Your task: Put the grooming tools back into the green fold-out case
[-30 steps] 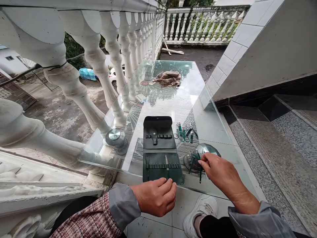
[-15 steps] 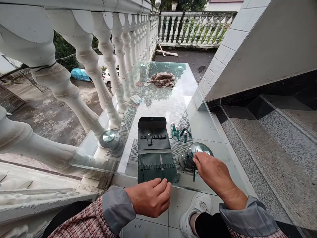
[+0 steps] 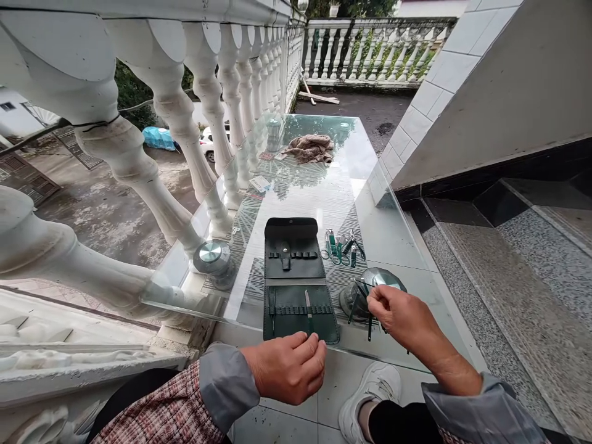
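An open dark green tool case (image 3: 296, 277) lies flat on a glass table (image 3: 319, 191); one slim tool sits in its lower elastic loops. My left hand (image 3: 289, 367) rests at the case's near edge, fingers curled, touching its lower border. My right hand (image 3: 400, 314) is to the right of the case, pinching thin green-handled tools (image 3: 363, 302) from a small loose pile over a round metal table fitting (image 3: 374, 287). A second group of green manicure tools (image 3: 342, 246) lies beyond, right of the case's upper half.
A white stone balustrade (image 3: 185, 123) runs along the table's left side. A crumpled brown cloth (image 3: 309, 148) and a small card (image 3: 261, 183) lie farther back. A tiled wall and dark step stand to the right. My white shoe (image 3: 365, 394) shows under the glass.
My right hand has lifted slightly, drawing thin tools up from the pile. The left hand stays at the case's edge. The view shifted a little.
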`<state>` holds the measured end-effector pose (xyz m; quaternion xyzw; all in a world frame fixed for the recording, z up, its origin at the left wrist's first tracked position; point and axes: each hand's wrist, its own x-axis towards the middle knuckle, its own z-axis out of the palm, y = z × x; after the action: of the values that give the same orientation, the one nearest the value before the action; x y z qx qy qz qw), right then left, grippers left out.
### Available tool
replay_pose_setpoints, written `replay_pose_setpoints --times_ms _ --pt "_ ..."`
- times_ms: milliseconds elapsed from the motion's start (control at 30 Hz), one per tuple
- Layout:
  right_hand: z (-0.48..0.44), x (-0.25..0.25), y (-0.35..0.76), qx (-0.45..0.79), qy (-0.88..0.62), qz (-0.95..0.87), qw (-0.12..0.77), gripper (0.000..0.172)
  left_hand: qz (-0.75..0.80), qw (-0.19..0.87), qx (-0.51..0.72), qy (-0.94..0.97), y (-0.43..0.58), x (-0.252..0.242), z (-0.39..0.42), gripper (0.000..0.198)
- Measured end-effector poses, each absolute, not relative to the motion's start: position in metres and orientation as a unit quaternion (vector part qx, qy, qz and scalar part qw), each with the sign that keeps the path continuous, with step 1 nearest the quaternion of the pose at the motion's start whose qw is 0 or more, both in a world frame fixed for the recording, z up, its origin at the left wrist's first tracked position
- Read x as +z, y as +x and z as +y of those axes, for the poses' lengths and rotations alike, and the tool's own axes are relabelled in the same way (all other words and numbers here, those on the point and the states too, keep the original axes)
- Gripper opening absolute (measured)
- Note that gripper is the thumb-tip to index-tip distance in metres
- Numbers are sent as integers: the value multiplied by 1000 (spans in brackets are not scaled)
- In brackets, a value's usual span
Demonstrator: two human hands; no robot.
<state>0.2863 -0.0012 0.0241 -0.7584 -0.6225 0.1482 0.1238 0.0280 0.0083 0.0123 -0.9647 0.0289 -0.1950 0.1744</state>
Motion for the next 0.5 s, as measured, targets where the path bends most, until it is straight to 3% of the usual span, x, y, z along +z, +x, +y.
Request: replay_pose_setpoints --times_ms 233,500 --pt "1 32 281 473 -671 -489 297 24 27 177 -207 -962 28 14 9 25" --pt "4 30 266 552 -616 -403 390 47 30 178 -210 -961 28 11 8 24"
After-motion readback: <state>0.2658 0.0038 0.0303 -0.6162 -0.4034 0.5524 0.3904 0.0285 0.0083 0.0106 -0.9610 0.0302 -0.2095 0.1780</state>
